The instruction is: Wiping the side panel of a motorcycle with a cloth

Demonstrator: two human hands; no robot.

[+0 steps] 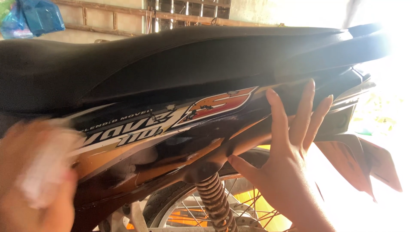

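Observation:
A motorbike fills the view, with a black seat (180, 56) on top and a dark side panel (171, 141) carrying orange, white and red stickers. My left hand (36, 172) is blurred at the lower left and clasps a whitish cloth (45, 165) against the front end of the panel. My right hand (285, 150) lies flat with fingers spread on the rear part of the panel, just under the seat's edge, and holds nothing.
Below the panel are a coiled shock absorber (214, 202) and a spoked rear wheel (240, 210) with orange spokes. A reddish mudguard flap (360, 163) hangs at the right. Blue plastic bags (32, 17) hang by a wooden frame behind. Strong glare washes out the right side.

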